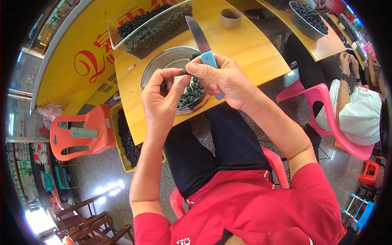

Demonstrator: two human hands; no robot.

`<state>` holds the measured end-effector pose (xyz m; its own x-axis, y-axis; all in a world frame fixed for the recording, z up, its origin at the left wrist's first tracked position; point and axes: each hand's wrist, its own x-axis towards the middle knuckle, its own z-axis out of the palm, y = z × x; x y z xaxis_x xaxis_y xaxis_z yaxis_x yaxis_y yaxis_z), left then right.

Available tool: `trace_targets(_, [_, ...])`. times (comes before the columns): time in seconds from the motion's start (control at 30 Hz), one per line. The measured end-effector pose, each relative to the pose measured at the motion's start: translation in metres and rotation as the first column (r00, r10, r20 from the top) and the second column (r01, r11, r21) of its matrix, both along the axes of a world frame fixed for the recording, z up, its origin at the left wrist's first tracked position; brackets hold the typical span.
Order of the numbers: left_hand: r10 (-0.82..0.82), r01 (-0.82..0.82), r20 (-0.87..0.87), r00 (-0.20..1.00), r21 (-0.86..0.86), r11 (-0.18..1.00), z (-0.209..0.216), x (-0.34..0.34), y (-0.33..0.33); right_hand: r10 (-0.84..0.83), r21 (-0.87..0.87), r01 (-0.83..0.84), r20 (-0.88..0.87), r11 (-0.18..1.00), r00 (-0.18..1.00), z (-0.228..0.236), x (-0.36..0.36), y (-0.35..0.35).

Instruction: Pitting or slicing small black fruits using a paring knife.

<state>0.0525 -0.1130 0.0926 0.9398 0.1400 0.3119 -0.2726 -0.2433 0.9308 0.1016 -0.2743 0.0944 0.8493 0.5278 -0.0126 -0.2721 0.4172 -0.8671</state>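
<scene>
My left hand [160, 98] pinches a small dark piece [185, 71] between thumb and forefinger; its kind I cannot make out. Another dark round piece [163, 85] shows by the curled fingers of that hand. In my right hand [230, 79] is a folding knife [199, 37] with a light blue handle, its blade pointing up and away from me. The right thumb tip meets the pinched piece. Both hands are above a round metal bowl [152, 63], which holds many small dark round pieces [192, 97], some with pale centres.
On the wooden table [257, 53] stand a clear tub [122, 45] heaped with dark pieces and a small brown cup [231, 18]. A yellow crate [118, 150] of dark pieces sits lower left beside an orange chair [104, 126]. Another person [355, 106] sits at right on a pink chair [332, 116].
</scene>
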Motion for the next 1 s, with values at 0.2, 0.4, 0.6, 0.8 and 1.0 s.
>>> trace_targets(0.2, [-0.085, 0.047, -0.106, 0.991, -0.321, 0.946, -0.003, -0.007, -0.008, 0.035, 0.046, -0.032, -0.045, 0.998, 0.998, -0.004, 0.001, -0.004])
trace_targets(0.4, [-0.061, 0.018, -0.089, 0.994, -0.427, 0.904, -0.002, -0.01, -0.016, 0.029, 0.047, -0.028, -0.028, 0.999, 0.999, -0.006, 0.001, -0.006])
trace_targets(0.6, [-0.01, 0.0, -0.053, 0.999, -0.178, 0.984, -0.005, -0.007, -0.015, 0.026, -0.003, -0.026, 0.003, 1.0, 1.0, -0.002, 0.003, -0.01])
trace_targets(0.8, [-0.147, 0.1, -0.074, 0.986, -0.441, 0.892, -0.003, -0.005, -0.016, 0.038, 0.011, -0.038, 0.041, 0.999, 0.998, 0.006, 0.002, -0.017])
trace_targets(1.0, [-0.209, 0.13, -0.053, 0.976, -0.626, 0.769, -0.013, 0.0, -0.014, -0.092, -0.212, 0.55, 0.876, 0.808, 0.473, -0.01, 0.004, -0.017])
